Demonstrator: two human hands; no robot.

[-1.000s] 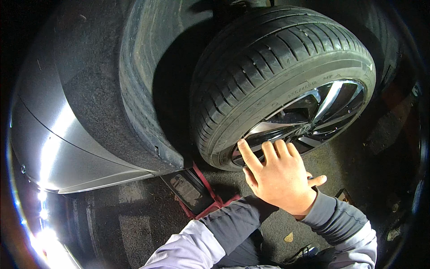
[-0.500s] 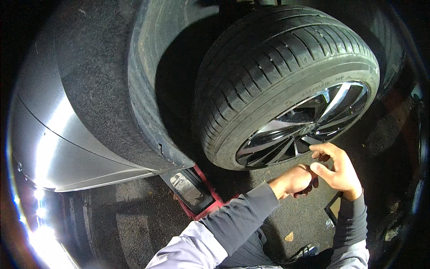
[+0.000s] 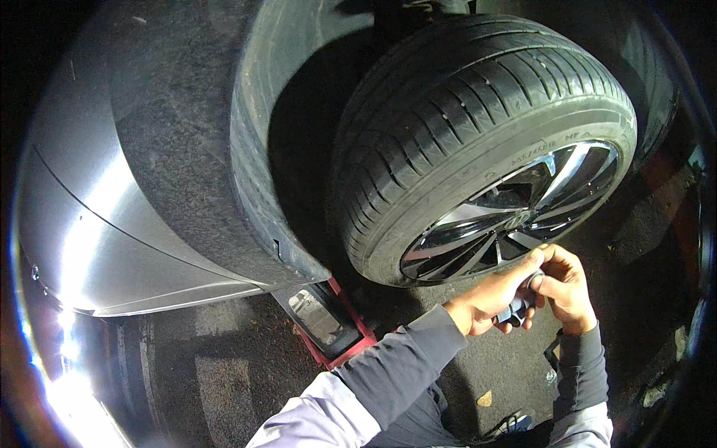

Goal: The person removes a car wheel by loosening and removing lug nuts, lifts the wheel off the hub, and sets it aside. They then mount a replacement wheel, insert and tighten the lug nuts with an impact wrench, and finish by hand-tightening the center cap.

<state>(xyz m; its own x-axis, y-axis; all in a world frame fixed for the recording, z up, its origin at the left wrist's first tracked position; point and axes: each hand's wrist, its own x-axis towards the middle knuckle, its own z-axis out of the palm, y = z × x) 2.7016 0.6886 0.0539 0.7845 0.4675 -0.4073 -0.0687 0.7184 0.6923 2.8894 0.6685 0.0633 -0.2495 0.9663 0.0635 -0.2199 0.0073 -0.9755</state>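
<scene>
In front of the wheel's lower edge, my left hand (image 3: 499, 293) is curled, palm up, round small dark metal pieces that look like wheel bolts (image 3: 517, 309). My right hand (image 3: 566, 290) meets it from the right. Its thumb and fingers pinch a small dark piece (image 3: 535, 279), apparently one more bolt, partly covered by the fingers. Just beyond both hands is the car's wheel, turned outward, with a black tyre (image 3: 478, 119) and a black-and-silver alloy rim (image 3: 515, 216).
Grey bodywork (image 3: 82, 224) and a dark wheel-arch trim (image 3: 254, 164) fill the left side. Below the trim, a red metal frame (image 3: 364, 342) sits beside a dark flat panel (image 3: 317, 317). A dry leaf (image 3: 485, 399) lies on the asphalt near my shoe (image 3: 514, 424).
My hands have come together; the right hand has closed its fingers at the left palm. The left hand has turned and loosened, exposing the dark pieces. The view has shifted slightly.
</scene>
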